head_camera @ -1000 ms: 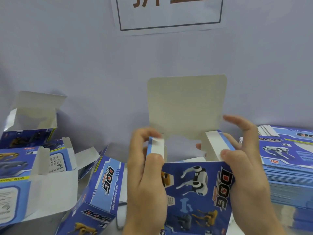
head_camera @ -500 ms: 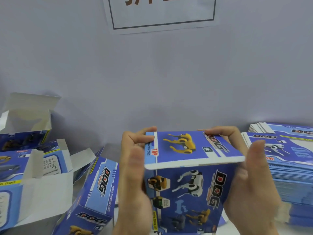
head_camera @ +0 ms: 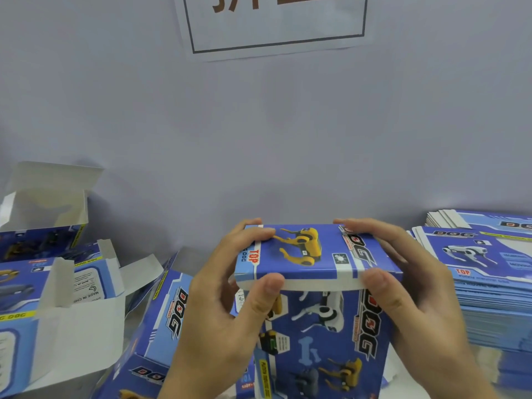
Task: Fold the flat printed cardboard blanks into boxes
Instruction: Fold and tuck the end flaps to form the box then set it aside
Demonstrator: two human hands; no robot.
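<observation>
Now glossy rectangular cardboard box (head_camera: pixel 316 306), both hands (head_camera: pixel 227 318) gripping lid

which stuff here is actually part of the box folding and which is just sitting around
In the job:
- blue dog box, gripped by the left hand and the right hand
- stack of flat blanks
- folded open boxes

Lying about:
- paper sign on the wall

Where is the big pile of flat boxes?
The stack of flat blue printed cardboard blanks sits at the right edge, against the wall, just beyond the right hand.
</observation>
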